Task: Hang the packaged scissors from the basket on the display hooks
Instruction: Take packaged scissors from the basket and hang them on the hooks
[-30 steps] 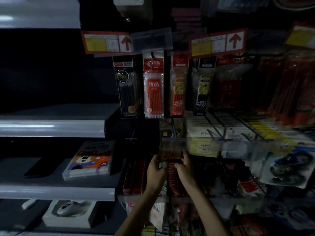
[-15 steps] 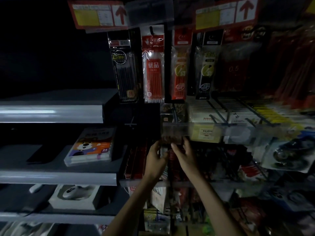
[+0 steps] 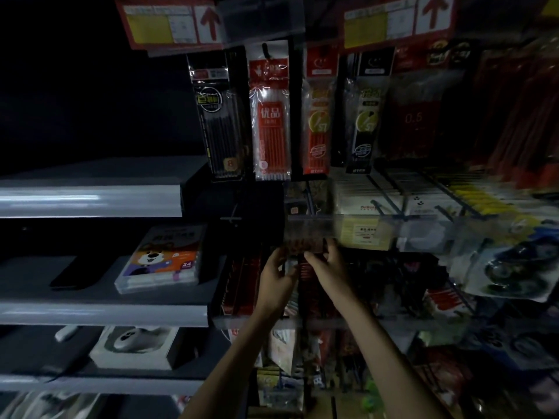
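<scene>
Both my hands are raised to a dim display rack and hold one packaged pair of scissors (image 3: 304,247) by its top card. My left hand (image 3: 278,275) grips the pack's left edge. My right hand (image 3: 325,264) pinches its right top corner. The pack sits just under a clear price-label strip (image 3: 314,228) at the end of a display hook (image 3: 311,198). The pack's lower part is dark and hidden behind my hands. The basket is out of view.
Pen packs (image 3: 270,116) hang on hooks above. More hooks with white and yellow packs (image 3: 423,198) run to the right. On the left, grey shelves (image 3: 90,201) carry a crayon box (image 3: 163,258) and a boxed mouse (image 3: 133,346). Red price signs (image 3: 172,22) hang overhead.
The view has tilted so the rack sits higher in the frame. Both hands stayed on the pack at the hook end, with the right fingers shifting slightly along its top.
</scene>
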`<state>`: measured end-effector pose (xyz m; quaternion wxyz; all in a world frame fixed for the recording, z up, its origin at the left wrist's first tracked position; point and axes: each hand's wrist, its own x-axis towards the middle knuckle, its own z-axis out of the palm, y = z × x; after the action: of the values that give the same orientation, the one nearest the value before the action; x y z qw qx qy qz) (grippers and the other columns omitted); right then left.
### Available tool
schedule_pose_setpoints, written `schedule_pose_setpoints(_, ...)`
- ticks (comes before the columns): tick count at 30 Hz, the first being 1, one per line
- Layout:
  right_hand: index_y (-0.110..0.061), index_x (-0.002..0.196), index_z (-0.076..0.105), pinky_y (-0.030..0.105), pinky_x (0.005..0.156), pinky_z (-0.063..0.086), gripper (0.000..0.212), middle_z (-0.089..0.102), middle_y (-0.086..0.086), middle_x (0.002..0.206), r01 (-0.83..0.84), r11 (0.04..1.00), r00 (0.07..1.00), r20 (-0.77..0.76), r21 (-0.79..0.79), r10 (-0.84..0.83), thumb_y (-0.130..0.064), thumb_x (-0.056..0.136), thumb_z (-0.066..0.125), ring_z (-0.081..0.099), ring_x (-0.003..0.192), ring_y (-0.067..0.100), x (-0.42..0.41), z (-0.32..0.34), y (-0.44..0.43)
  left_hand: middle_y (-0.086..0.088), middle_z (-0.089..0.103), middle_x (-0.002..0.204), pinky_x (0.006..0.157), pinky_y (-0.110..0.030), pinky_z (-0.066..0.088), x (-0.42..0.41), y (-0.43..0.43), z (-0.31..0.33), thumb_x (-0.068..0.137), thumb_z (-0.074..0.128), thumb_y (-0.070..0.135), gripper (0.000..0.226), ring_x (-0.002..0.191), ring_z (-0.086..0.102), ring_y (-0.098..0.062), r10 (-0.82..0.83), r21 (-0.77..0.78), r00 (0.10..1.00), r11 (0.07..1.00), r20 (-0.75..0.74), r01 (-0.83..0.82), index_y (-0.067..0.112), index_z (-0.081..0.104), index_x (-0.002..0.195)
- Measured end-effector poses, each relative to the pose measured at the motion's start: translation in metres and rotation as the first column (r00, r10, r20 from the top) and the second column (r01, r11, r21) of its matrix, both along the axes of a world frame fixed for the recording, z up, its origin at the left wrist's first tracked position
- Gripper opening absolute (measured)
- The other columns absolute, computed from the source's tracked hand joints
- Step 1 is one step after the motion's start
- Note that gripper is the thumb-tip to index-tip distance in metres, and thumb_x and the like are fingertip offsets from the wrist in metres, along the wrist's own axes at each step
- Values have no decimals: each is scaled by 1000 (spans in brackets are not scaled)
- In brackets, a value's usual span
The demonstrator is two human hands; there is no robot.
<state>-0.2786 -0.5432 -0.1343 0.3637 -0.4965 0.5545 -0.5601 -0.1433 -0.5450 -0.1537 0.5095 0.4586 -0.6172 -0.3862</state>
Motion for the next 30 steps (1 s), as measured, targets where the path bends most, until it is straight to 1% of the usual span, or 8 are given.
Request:
schedule_pose_setpoints(4, -25, 147, 47, 27, 97, 43, 55, 59, -11, 122, 18, 1000, 1000, -12, 2, -18, -12, 97, 65, 56, 114, 4, 1, -1, 2, 13, 67, 129, 96, -12, 51, 4, 0, -3, 98, 64, 2, 42, 119, 61, 10, -21, -3, 1000, 1000, 4, 21, 24, 62, 134)
schedule_pose_setpoints(7, -33, 148, 43, 31, 105, 45, 61, 59, -11, 128, 15, 1000, 1000, -18, -7, -16, -10, 96, 66, 56, 124, 7, 1, -7, 4, 4, 64, 140, 106, -24, 51, 6, 0, -5, 97, 66, 13, 49, 130, 59, -6, -28, 11, 999, 1000, 16, 28, 17, 57, 145)
schedule_pose_setpoints(11, -29, 157, 31, 34, 116, 40, 73, 49, -6, 149, 14, 1000, 998, -61, -27, -16, -8, 96, 65, 46, 138, 10, 1, -11, 12, 9, 63, 135, 101, -18, 51, 9, 5, -3, 103, 66, 14, 40, 125, 60, -1, -21, 24, 1000, 1000, 1, 21, 24, 56, 140)
schedule_pose_setpoints(14, -28, 163, 18, 37, 120, 34, 79, 36, -1, 162, 9, 1000, 995, -104, 7, -8, -15, 99, 64, 37, 148, 15, 0, -12, 24, 16, 62, 133, 99, -19, 52, 14, 13, -3, 102, 68, 19, 44, 122, 60, 8, -58, 29, 998, 998, 28, 57, 32, 53, 141)
schedule_pose_setpoints(17, -27, 164, 14, 40, 124, 27, 74, 24, -2, 168, -2, 999, 983, -182, 43, 10, -24, 104, 58, 25, 154, 14, -1, -13, 45, 11, 61, 142, 108, -35, 53, 24, 26, -4, 102, 69, 33, 47, 130, 59, -1, -65, 11, 994, 998, 85, 65, 26, 54, 146)
schedule_pose_setpoints(19, -30, 164, 18, 40, 125, 27, 70, 25, -8, 168, -31, 999, 973, -230, 30, 37, -27, 105, 57, 24, 152, 7, 1, -16, 63, 9, 60, 145, 110, -41, 53, 34, 41, -3, 100, 69, 40, 51, 132, 58, -6, -55, -9, 991, 998, 126, 57, 25, 54, 147)
schedule_pose_setpoints(23, -35, 162, 21, 34, 123, 31, 72, 28, -13, 167, -105, 994, 939, -328, 15, 104, -41, 102, 60, 26, 152, 2, 12, -20, 104, 6, 62, 134, 98, -45, 58, 64, 84, -1, 102, 67, 37, 45, 120, 64, -12, -3, -83, 975, 996, 221, 22, 25, 57, 143)
schedule_pose_setpoints(30, -35, 160, 28, 11, 112, 32, 68, 36, -19, 162, -291, 957, 877, -402, -8, 263, -44, 100, 61, 33, 146, -6, 71, -4, 167, 6, 61, 139, 104, -29, 50, 140, 177, -10, 103, 67, 28, 39, 131, 58, -9, 191, -101, 920, 981, 343, -166, 18, 61, 141)
